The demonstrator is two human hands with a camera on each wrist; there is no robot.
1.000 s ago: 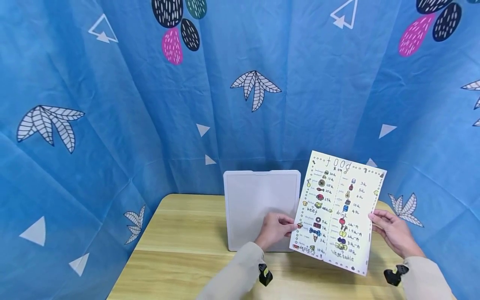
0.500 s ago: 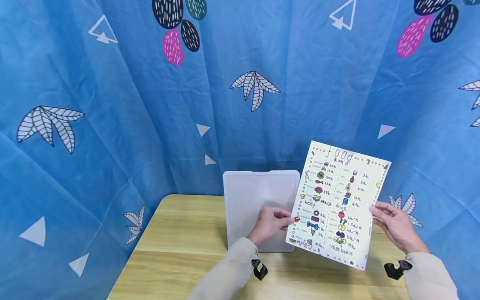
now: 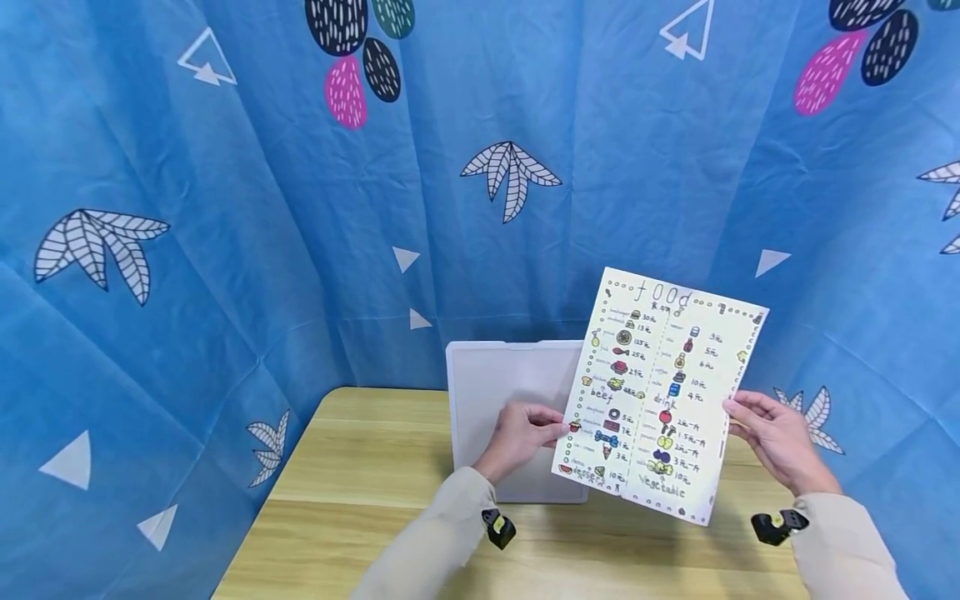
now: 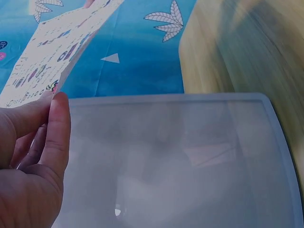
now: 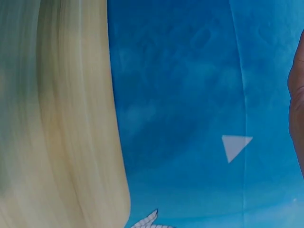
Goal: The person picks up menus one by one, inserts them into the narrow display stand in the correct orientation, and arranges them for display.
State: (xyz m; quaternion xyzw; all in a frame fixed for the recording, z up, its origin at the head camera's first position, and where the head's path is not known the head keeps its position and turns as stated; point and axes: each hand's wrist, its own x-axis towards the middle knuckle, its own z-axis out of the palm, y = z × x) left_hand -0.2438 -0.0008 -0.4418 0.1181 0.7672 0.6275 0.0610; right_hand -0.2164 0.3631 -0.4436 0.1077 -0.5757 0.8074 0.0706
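Observation:
A hand-drawn paper food menu (image 3: pixel 652 400) with coloured food pictures and prices is held up off the table, tilted, its top leaning right. My left hand (image 3: pixel 521 437) pinches its left edge low down; in the left wrist view the thumb and fingers of that hand (image 4: pixel 35 152) meet at the paper's edge. My right hand (image 3: pixel 783 442) pinches the right edge at about the same height. Behind the menu and left hand stands a white-framed flat panel (image 3: pixel 480 400), its right part covered by the paper. The right wrist view shows only a sliver of hand (image 5: pixel 297 104).
The light wooden table (image 3: pixel 337 475) extends left and in front of the panel. A blue patterned curtain (image 3: pixel 480 275) hangs close behind the table and along both sides. Black wrist cameras (image 3: pixel 498 529) sit on both sleeves.
Both hands have carried the menu upward, and lately leftward, so it overlaps more of the panel's right side. The panel has stayed in place.

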